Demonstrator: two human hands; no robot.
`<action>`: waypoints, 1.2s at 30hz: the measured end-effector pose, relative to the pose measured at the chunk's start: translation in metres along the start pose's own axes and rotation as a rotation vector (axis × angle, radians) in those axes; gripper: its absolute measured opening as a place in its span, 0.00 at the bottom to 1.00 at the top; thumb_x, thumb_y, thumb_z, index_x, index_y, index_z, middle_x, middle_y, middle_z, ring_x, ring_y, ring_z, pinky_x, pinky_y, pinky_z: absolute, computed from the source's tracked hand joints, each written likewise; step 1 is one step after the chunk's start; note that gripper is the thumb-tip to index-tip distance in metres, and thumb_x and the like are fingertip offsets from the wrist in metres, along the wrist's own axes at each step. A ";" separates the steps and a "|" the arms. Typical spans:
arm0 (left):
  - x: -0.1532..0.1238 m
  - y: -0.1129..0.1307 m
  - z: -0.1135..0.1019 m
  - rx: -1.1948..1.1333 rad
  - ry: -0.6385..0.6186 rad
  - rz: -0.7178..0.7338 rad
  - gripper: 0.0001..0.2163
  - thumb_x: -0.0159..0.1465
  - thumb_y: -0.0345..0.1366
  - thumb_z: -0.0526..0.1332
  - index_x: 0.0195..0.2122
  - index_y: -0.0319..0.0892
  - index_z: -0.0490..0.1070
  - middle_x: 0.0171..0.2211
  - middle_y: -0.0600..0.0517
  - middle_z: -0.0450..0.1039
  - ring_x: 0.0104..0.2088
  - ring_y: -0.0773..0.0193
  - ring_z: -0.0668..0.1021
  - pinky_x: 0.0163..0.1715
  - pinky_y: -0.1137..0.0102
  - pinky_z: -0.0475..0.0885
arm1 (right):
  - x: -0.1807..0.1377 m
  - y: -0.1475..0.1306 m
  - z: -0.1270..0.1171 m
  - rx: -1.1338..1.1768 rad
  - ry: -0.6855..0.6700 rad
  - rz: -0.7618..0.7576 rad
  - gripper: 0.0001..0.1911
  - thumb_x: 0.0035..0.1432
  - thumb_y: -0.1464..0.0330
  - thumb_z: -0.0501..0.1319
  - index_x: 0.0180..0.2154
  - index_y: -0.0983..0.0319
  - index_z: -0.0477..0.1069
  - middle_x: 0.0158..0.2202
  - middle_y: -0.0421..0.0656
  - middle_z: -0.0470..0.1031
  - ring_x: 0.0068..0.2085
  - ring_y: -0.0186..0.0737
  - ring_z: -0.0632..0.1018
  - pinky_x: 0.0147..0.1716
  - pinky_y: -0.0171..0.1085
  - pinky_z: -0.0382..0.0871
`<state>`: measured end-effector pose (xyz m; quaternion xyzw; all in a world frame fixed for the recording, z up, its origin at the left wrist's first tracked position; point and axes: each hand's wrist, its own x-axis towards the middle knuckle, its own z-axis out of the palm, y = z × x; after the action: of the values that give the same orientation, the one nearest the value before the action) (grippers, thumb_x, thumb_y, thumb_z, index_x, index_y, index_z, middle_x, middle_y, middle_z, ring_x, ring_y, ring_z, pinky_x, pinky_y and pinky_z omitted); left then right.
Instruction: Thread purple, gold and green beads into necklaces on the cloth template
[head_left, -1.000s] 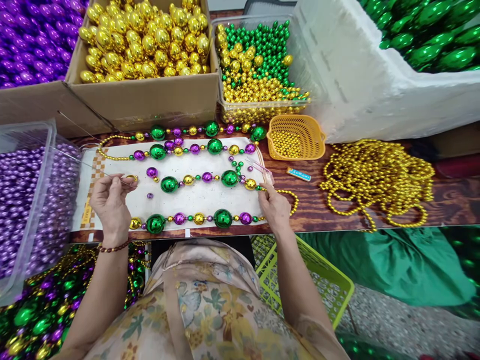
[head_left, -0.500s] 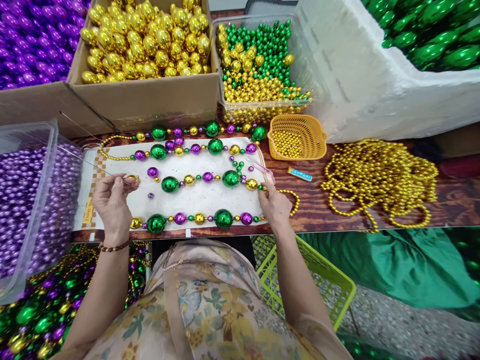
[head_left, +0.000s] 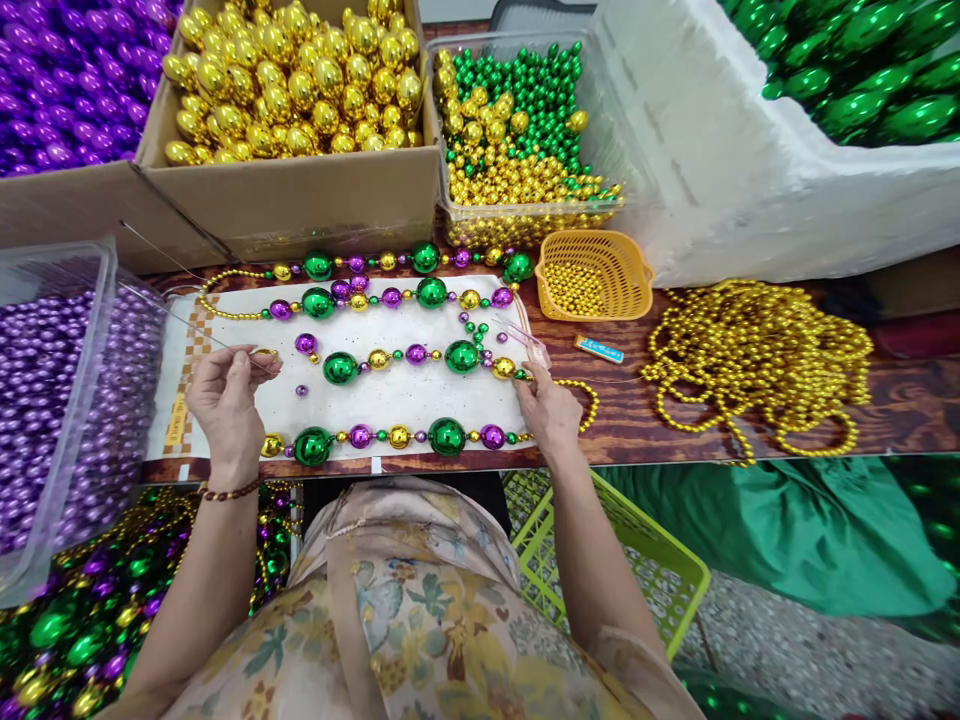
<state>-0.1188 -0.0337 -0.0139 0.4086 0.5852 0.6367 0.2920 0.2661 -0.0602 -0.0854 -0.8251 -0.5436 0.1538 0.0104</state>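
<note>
My left hand [head_left: 225, 405] is closed in a pinch on a thin wire needle [head_left: 196, 335] with a gold bead [head_left: 264, 355] at its tip, over the left end of a white mat [head_left: 382, 395]. My right hand [head_left: 550, 408] is closed at the mat's right edge, its fingers on the end of a bead strand [head_left: 409, 355] of green, gold and purple beads. Another finished-looking strand [head_left: 397, 437] lies along the mat's near edge, and two more strands [head_left: 390, 297] lie at its far side. A loose purple bead [head_left: 304, 343] sits near the needle.
A carton of gold beads [head_left: 289, 75], a tub of green and gold beads [head_left: 517, 130], a small orange basket [head_left: 594, 272] and a pile of gold bead chain [head_left: 757, 360] lie behind and right. A clear bin of purple beads [head_left: 52, 400] stands left. A green crate [head_left: 645, 560] sits below.
Hardly anything has moved. My left hand has shifted slightly right with the needle; my right hand stays at the strand's end.
</note>
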 end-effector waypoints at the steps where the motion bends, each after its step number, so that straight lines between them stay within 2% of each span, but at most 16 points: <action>1: 0.000 0.000 0.000 0.001 0.000 -0.001 0.07 0.63 0.39 0.65 0.37 0.42 0.73 0.29 0.52 0.75 0.29 0.66 0.80 0.36 0.66 0.78 | 0.000 0.000 0.000 -0.008 0.001 0.001 0.24 0.68 0.59 0.55 0.62 0.55 0.69 0.42 0.50 0.82 0.41 0.51 0.81 0.35 0.39 0.65; 9: 0.000 0.001 0.001 -0.036 -0.005 0.004 0.07 0.62 0.39 0.66 0.37 0.40 0.74 0.29 0.52 0.77 0.29 0.66 0.80 0.35 0.68 0.78 | 0.000 -0.004 -0.002 -0.045 0.009 0.024 0.22 0.69 0.61 0.53 0.61 0.56 0.70 0.41 0.49 0.82 0.39 0.47 0.80 0.34 0.36 0.62; 14: 0.001 0.001 0.002 -0.024 -0.011 0.002 0.07 0.62 0.38 0.66 0.37 0.41 0.75 0.29 0.52 0.77 0.29 0.66 0.80 0.35 0.68 0.78 | 0.000 -0.003 -0.002 -0.001 -0.014 0.022 0.24 0.69 0.59 0.54 0.63 0.54 0.68 0.43 0.48 0.82 0.41 0.48 0.80 0.34 0.36 0.62; 18: 0.000 0.001 0.003 -0.040 -0.015 0.001 0.07 0.62 0.38 0.67 0.37 0.41 0.75 0.29 0.52 0.78 0.29 0.66 0.80 0.35 0.68 0.78 | 0.000 -0.002 -0.002 -0.018 -0.007 0.015 0.22 0.69 0.59 0.53 0.61 0.55 0.70 0.44 0.50 0.82 0.41 0.48 0.80 0.34 0.36 0.62; 24: -0.001 0.002 0.001 -0.058 -0.010 0.010 0.06 0.61 0.37 0.67 0.36 0.40 0.76 0.28 0.52 0.77 0.28 0.66 0.80 0.34 0.68 0.78 | -0.005 -0.005 -0.008 0.043 0.028 -0.067 0.24 0.67 0.62 0.55 0.63 0.56 0.68 0.40 0.45 0.83 0.38 0.45 0.80 0.32 0.35 0.63; 27: -0.001 0.002 0.000 -0.059 -0.007 0.016 0.06 0.61 0.37 0.67 0.36 0.40 0.76 0.28 0.53 0.77 0.28 0.66 0.80 0.35 0.68 0.78 | -0.006 -0.011 -0.010 0.076 0.039 -0.121 0.24 0.67 0.60 0.57 0.63 0.55 0.68 0.39 0.43 0.82 0.38 0.45 0.80 0.32 0.35 0.63; 30: -0.002 0.001 0.000 -0.046 -0.008 0.009 0.07 0.61 0.37 0.67 0.37 0.40 0.75 0.29 0.52 0.77 0.28 0.66 0.80 0.34 0.68 0.78 | -0.005 -0.016 -0.010 0.079 0.031 -0.124 0.24 0.67 0.57 0.57 0.62 0.54 0.69 0.40 0.43 0.83 0.40 0.46 0.80 0.32 0.35 0.63; 36: -0.002 0.001 -0.002 -0.032 0.003 0.001 0.08 0.61 0.38 0.67 0.37 0.40 0.75 0.29 0.52 0.77 0.29 0.65 0.81 0.34 0.68 0.79 | -0.004 -0.018 -0.010 0.092 0.024 -0.112 0.23 0.67 0.58 0.57 0.61 0.54 0.70 0.39 0.44 0.83 0.40 0.47 0.81 0.32 0.35 0.63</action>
<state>-0.1187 -0.0367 -0.0129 0.4031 0.5751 0.6467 0.2976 0.2516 -0.0550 -0.0712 -0.7939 -0.5809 0.1677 0.0634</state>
